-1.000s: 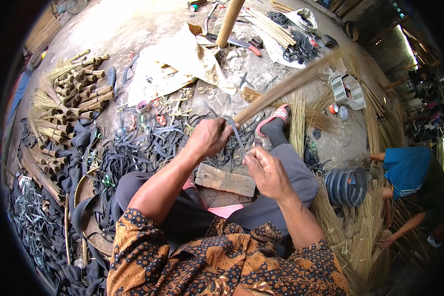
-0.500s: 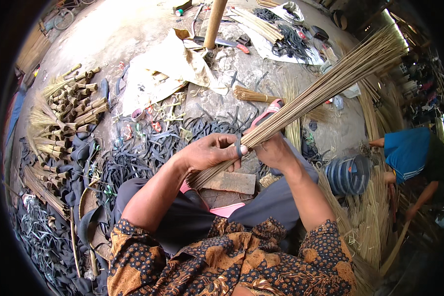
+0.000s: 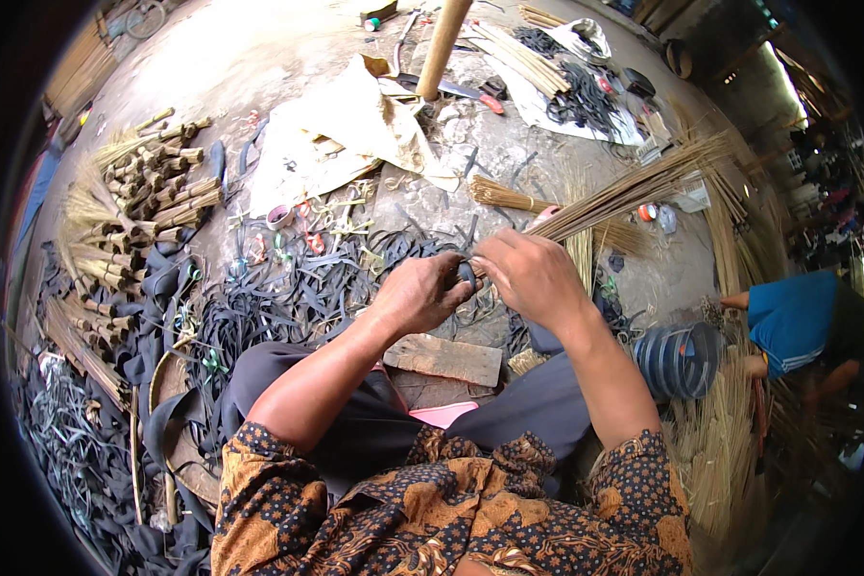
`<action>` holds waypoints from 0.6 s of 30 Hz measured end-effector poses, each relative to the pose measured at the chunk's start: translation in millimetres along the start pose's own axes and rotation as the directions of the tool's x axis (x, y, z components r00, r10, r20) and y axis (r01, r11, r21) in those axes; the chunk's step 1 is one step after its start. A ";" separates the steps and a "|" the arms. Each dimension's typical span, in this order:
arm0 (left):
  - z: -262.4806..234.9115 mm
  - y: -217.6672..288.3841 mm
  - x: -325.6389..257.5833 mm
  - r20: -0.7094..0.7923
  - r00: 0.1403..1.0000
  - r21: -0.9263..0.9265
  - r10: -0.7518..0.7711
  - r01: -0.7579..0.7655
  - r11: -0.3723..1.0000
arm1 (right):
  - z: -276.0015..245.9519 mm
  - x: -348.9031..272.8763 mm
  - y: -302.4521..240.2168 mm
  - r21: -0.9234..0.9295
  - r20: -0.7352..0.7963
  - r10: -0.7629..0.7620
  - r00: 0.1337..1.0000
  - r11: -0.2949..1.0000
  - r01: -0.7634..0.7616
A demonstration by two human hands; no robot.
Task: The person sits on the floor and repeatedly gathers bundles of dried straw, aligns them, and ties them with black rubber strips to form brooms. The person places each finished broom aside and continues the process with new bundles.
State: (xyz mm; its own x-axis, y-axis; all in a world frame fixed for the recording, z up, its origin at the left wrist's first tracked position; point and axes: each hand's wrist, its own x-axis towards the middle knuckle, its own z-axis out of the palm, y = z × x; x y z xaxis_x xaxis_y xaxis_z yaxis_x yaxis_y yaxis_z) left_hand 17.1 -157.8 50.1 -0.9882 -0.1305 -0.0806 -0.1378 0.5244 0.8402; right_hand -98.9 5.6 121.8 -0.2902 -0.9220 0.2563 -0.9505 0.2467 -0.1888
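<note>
A bundle of thin dry sticks [image 3: 634,192] slants up to the right from between my hands, its fine tips spreading at the far end. My left hand [image 3: 420,293] is closed at the bundle's lower end, with thumb and fingers on a black rubber band [image 3: 467,273]. Just beside it, my right hand [image 3: 536,276] wraps round the bundle from above. Its fingers cover much of the lower sticks, so how far the band encircles them is hidden. Below my hands, a wooden block [image 3: 444,359] rests between my bent legs.
Black rubber strips [image 3: 288,288] litter the floor at left. Tied stick bundles [image 3: 154,192] are piled beyond them. A knife [image 3: 470,93] lies near a wooden post [image 3: 442,48]. At right are a dark ribbed bucket [image 3: 677,360] and another person in blue shorts [image 3: 792,317].
The bundle's lower end has drawn up from near the block into my hands, and its tips sit lower. My right hand has turned over the bundle, its back now showing.
</note>
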 end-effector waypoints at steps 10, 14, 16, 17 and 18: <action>-1.2 2.1 14.6 0.179 0.972 -0.789 -0.153 0.235 0.568 | 30.6 -26.2 12.4 0.500 -0.023 0.249 0.968 0.842 -0.205; -0.7 8.1 18.8 0.084 0.979 -0.847 -0.187 0.169 0.504 | 50.9 -26.8 -1.9 0.513 -0.188 0.283 0.940 0.845 -0.151; 0.8 9.1 20.7 0.008 0.975 -0.759 -0.221 0.150 0.633 | 56.0 -22.1 -7.6 0.481 -0.274 0.324 0.905 0.862 -0.163; 1.4 8.5 22.2 -0.074 0.976 -0.713 -0.204 0.092 0.695 | 57.6 -20.1 -10.3 0.426 -0.318 0.349 0.882 0.883 -0.196; 2.2 7.5 24.0 -0.126 0.965 -0.657 -0.232 0.094 0.748 | 58.6 -18.2 -12.7 0.369 -0.357 0.376 0.855 0.898 -0.241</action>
State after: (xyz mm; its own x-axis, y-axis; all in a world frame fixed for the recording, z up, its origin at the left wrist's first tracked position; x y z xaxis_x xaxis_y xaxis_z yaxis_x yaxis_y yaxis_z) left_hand -7.8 -155.2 53.2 -0.9128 -0.3532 -0.2049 -0.1517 -0.1727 0.9732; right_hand -75.1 1.7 64.0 -0.6451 -0.5888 0.4869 -0.7427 0.3334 -0.5808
